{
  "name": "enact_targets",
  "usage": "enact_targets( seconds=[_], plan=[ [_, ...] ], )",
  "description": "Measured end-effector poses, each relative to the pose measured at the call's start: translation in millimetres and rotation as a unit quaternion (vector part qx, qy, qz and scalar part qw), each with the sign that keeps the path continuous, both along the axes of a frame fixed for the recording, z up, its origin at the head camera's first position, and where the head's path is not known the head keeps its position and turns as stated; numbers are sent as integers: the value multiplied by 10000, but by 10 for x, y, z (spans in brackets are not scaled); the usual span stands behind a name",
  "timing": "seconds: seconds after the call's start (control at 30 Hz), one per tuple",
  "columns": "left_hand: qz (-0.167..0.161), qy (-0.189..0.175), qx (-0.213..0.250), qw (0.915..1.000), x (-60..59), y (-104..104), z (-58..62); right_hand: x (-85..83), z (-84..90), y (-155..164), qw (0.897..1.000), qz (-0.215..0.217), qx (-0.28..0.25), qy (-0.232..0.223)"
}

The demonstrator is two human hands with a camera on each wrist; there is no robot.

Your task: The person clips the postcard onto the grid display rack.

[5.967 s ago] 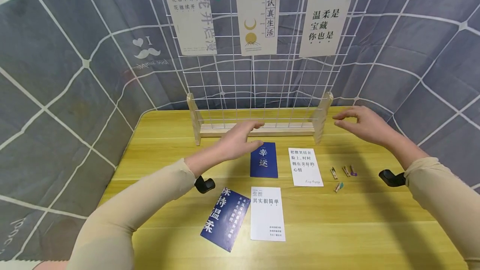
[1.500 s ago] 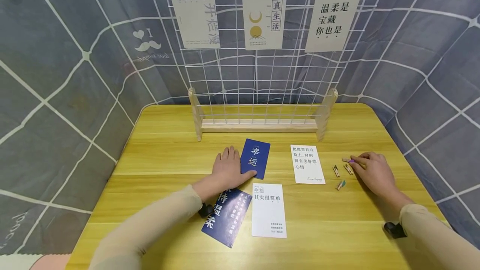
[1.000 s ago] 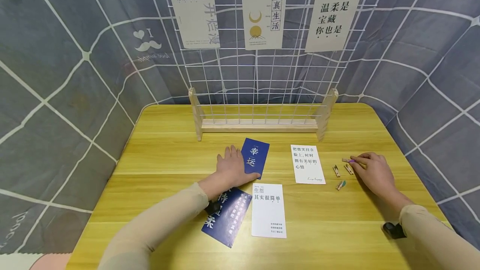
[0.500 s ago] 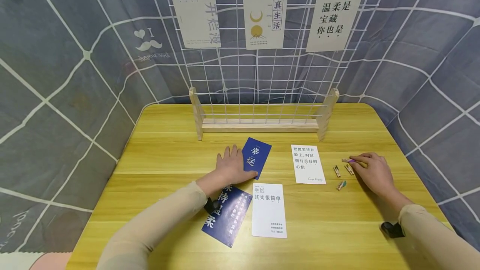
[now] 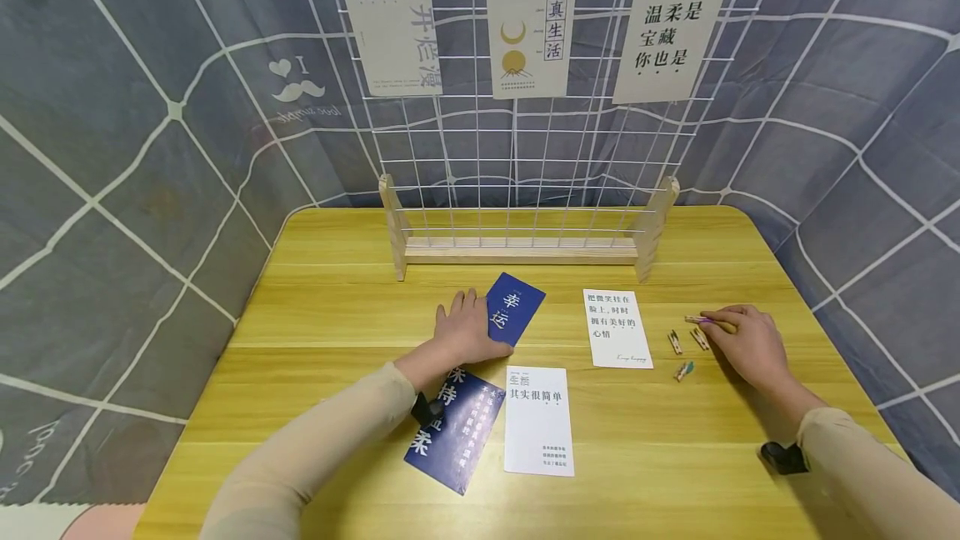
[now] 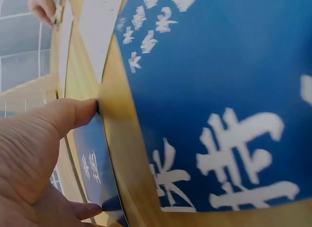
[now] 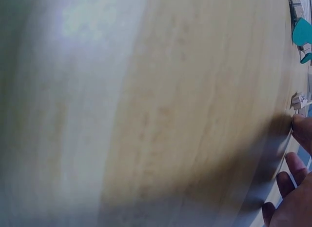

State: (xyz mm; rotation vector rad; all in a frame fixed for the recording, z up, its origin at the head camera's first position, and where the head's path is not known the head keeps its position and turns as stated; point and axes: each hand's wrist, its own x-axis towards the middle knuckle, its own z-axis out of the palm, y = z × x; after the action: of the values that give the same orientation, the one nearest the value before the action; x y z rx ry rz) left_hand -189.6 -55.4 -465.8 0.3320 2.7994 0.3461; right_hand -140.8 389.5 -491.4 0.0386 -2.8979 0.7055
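My left hand (image 5: 465,332) lies on the table over the left edge of a small dark blue card (image 5: 516,307) with gold and white characters. The thumb touches its near corner and the fingers are spread along its side. In the left wrist view the thumb (image 6: 80,113) and a fingertip stand apart at the card's edge. My right hand (image 5: 750,348) pinches a small wooden clothespin (image 5: 697,320) with a purple part, low at the table. Beside it lie several more, one with a teal heart (image 5: 684,370). The right wrist view shows mostly tabletop and some fingers.
A white wire grid (image 5: 480,161) on a wooden stand (image 5: 517,255) rises at the back, holding three clipped cards. Two white cards (image 5: 618,328) (image 5: 538,423) and a larger blue card (image 5: 457,436) lie on the table. Grey checked cloth (image 5: 187,148) surrounds it.
Both hands have come down to the table from the air. The small blue card has turned clockwise under my left hand. My right hand has taken hold of the purple clothespin and stays still.
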Motion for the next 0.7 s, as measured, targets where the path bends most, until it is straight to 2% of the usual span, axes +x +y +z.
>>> enact_targets(
  seconds=[0.17,0.27,0.47,0.7],
  plan=[
    [95,-194,298,9993,-41,7,46,-2,12,-9,10000,-44,-18,-43],
    [125,-222,270,9993,-49,-3,52,-1,12,-16,9999,-77,-43,-89],
    [106,4,77,9999,-29,-31,10,1,6,-15,9999,-105,-42,-71],
    [224,79,371,9990,-27,-15,-19,-5,-7,-10,9999,-102,-44,-65]
  ],
)
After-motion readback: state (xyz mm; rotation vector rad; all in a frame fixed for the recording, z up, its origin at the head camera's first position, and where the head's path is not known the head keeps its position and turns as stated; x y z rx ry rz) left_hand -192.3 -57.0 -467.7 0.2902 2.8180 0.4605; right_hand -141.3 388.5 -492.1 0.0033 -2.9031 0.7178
